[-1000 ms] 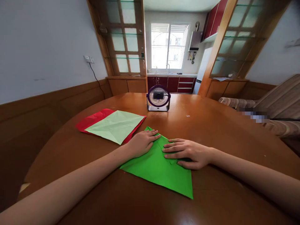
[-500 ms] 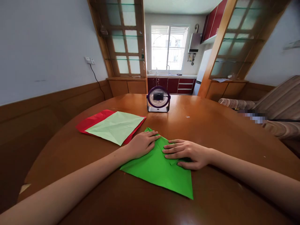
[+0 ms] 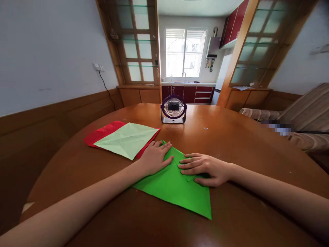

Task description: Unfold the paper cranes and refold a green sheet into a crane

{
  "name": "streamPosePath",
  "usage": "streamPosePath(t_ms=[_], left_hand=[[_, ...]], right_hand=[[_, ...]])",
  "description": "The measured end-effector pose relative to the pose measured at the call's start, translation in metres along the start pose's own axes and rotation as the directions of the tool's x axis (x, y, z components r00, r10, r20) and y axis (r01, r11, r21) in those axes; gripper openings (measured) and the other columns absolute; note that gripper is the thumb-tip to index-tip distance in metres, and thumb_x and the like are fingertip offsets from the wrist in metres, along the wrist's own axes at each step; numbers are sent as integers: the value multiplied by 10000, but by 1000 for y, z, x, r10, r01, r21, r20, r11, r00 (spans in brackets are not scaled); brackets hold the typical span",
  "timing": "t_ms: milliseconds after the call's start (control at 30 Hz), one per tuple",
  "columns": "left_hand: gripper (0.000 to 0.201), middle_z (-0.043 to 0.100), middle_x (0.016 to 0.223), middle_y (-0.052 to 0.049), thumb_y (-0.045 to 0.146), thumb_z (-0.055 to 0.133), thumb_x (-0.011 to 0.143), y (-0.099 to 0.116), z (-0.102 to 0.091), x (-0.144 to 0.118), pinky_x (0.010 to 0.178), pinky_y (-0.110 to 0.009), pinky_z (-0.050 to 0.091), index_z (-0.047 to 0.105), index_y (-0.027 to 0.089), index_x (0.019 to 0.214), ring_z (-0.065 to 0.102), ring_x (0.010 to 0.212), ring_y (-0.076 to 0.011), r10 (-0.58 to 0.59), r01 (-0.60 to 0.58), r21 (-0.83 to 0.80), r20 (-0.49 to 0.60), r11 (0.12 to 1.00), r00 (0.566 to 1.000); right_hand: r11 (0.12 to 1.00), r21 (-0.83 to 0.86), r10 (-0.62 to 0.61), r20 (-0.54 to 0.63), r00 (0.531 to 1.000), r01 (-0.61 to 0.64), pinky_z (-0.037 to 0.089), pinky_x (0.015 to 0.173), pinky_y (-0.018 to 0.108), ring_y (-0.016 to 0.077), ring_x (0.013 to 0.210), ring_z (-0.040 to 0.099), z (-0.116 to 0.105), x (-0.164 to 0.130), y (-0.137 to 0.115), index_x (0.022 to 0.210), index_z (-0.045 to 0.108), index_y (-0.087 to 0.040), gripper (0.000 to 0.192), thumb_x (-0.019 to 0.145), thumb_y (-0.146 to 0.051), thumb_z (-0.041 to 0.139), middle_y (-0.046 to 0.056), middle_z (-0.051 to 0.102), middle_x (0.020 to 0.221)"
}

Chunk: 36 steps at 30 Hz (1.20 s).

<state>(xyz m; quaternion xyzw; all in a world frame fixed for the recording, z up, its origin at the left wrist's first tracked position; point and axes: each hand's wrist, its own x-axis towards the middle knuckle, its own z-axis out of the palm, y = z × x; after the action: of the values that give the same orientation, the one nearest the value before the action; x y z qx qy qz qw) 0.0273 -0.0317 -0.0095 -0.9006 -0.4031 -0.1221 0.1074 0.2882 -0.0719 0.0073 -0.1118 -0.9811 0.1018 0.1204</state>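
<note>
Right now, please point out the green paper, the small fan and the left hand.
green paper (image 3: 177, 190): head view, flat lower middle.
small fan (image 3: 173, 107): head view, front grille.
left hand (image 3: 154, 158): head view, back of hand.

On the round wooden table (image 3: 231, 144) a pale green sheet (image 3: 128, 138) lies atop a red sheet (image 3: 100, 132), a small purple desk fan (image 3: 173, 109) stands farther back, and something blurred, perhaps a remote, rests on the striped sofa (image 3: 305, 116).

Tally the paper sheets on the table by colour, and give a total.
Bright green sheet: 1, under both hands
Pale green sheet: 1
Red sheet: 1, under the pale green one
Total: 3
</note>
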Motion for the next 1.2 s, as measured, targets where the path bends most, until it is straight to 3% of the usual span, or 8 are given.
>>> streamPosePath(t_ms=[167, 367, 767, 900, 1033, 1200], left_hand=[[597, 618, 1261, -136, 512, 398, 928, 4, -3, 1, 960, -448, 373, 463, 117, 1371, 522, 1164, -308, -66, 66, 14, -5, 998, 998], [583, 489, 1419, -119, 481, 416, 911, 8, 2, 1, 1000, -461, 354, 447, 115, 1363, 488, 1211, -310, -122, 122, -5, -26, 993, 992], [726, 450, 1430, -203, 527, 581, 760, -1, 2, 9, 1024, -528, 374, 419, 107, 1330, 452, 1285, -384, -277, 275, -251, 31, 928, 960], [734, 541, 1357, -193, 474, 563, 790, -2, 2, 10, 1044, -517, 355, 342, 72, 1362, 422, 1317, -372, -289, 288, -275, 38, 917, 957], [722, 484, 1404, -222, 461, 539, 809, 0, 2, 10, 1038, -523, 354, 314, 61, 1366, 432, 1308, -378, -307, 306, -262, 37, 915, 951], [781, 549, 1341, -216, 493, 547, 805, -1, 6, 11, 1040, -529, 340, 271, 59, 1392, 434, 1304, -386, -313, 305, -235, 1, 923, 950]], right_hand=[[1000, -2, -3, 1, 1000, 3, 258, 1166, 436, 213, 1345, 441, 0, 0, 0, 1423, 442, -184, 527, 908, -271, 513, 95, 531, 1401], [1000, 8, 2, -10, 1000, -2, 259, 1166, 429, 211, 1347, 438, 0, 0, -1, 1412, 460, -180, 522, 900, -259, 525, 98, 538, 1394], [1000, 23, 1, -20, 1000, -1, 270, 1157, 439, 214, 1344, 442, 1, -1, -1, 1415, 455, -196, 524, 902, -270, 530, 95, 537, 1395], [1000, 27, -5, -24, 1000, 6, 270, 1157, 444, 214, 1345, 442, 1, -2, 0, 1422, 445, -208, 529, 904, -270, 536, 93, 535, 1398], [999, 33, -10, -24, 1000, 11, 275, 1155, 446, 215, 1342, 445, 0, -1, 0, 1423, 442, -206, 529, 906, -263, 535, 98, 538, 1394], [999, 33, -13, -28, 1000, 14, 277, 1154, 449, 215, 1348, 437, 0, -2, 0, 1426, 437, -206, 533, 906, -265, 537, 97, 532, 1400]])
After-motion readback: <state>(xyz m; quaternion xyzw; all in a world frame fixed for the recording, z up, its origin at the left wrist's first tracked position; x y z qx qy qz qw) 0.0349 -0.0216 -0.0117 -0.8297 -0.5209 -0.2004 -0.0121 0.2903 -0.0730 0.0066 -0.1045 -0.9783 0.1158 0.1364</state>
